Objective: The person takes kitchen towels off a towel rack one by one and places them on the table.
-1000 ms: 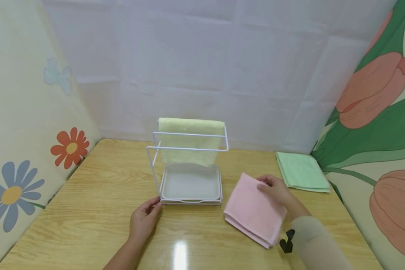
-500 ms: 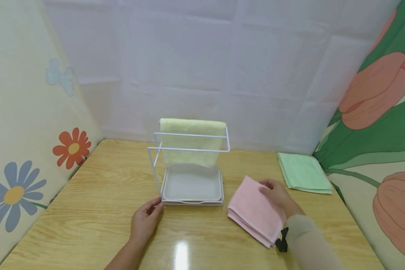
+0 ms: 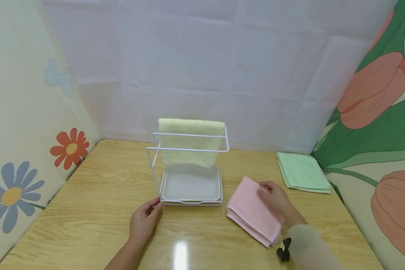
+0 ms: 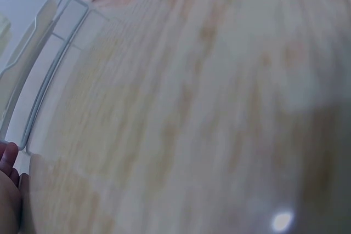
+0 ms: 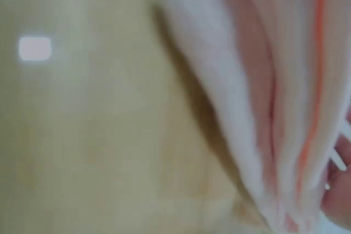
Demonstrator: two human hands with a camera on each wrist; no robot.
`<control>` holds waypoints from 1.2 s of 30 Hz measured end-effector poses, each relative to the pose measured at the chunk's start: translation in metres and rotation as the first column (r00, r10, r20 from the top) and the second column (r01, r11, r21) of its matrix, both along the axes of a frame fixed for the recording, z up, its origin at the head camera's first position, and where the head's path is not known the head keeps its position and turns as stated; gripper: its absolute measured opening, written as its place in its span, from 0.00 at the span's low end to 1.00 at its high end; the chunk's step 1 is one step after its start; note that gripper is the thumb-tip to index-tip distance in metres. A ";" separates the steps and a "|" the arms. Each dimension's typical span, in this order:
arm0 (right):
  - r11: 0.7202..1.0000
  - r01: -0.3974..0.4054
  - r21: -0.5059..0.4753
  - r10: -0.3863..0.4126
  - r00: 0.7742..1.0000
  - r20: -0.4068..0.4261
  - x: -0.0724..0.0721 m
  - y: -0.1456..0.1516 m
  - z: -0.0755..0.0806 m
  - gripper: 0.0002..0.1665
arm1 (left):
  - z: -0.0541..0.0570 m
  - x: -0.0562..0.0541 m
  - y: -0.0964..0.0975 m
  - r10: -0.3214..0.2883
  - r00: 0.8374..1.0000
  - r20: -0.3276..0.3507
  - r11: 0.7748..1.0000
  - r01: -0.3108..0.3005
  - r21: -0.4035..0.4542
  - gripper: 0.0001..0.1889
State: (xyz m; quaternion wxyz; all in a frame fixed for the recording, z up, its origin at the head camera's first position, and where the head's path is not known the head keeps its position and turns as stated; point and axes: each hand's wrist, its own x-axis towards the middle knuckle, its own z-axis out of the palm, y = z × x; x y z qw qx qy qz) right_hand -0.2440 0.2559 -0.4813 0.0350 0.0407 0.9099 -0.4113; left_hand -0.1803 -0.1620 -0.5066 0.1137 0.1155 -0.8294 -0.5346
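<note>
A small white wire rack [image 3: 191,150] stands on the table, a yellow cloth [image 3: 192,142] draped over its rearmost bar and a pale tray [image 3: 191,182] in its base. My left hand [image 3: 143,222] pinches the rack's front left corner between thumb and fingers; in the left wrist view its fingertips [image 4: 8,160] are at the wire base. To the right of the rack, my right hand [image 3: 276,198] pinches the far right edge of a folded pink cloth [image 3: 253,210]. The right wrist view shows the pink cloth's layered folds [image 5: 274,113], with a bright orange-red line along one of them.
A folded mint-green cloth [image 3: 303,172] lies at the back right of the wooden table [image 3: 98,187]. A white backdrop [image 3: 189,67] rises behind, with flower-printed panels on both sides. A small black item [image 3: 284,250] is beside the right sleeve.
The pink cloth and my right hand have shifted slightly, while the hold on the cloth stays the same. My left hand and the rack keep their places.
</note>
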 end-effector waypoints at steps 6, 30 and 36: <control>0.990 0.016 0.142 -0.002 0.995 -0.099 0.027 -0.018 0.010 0.26 | -0.001 0.000 0.000 -0.009 1.000 -0.003 1.000 0.009 0.008 0.15; 0.890 -0.215 0.403 0.192 0.977 0.096 0.052 -0.032 -0.007 0.40 | 0.001 0.000 0.000 -0.005 1.000 0.003 1.000 0.005 -0.004 0.14; 0.829 -0.303 0.470 0.308 0.949 0.068 0.033 -0.012 -0.005 0.37 | -0.001 -0.001 0.000 0.000 1.000 -0.015 1.000 0.000 -0.010 0.14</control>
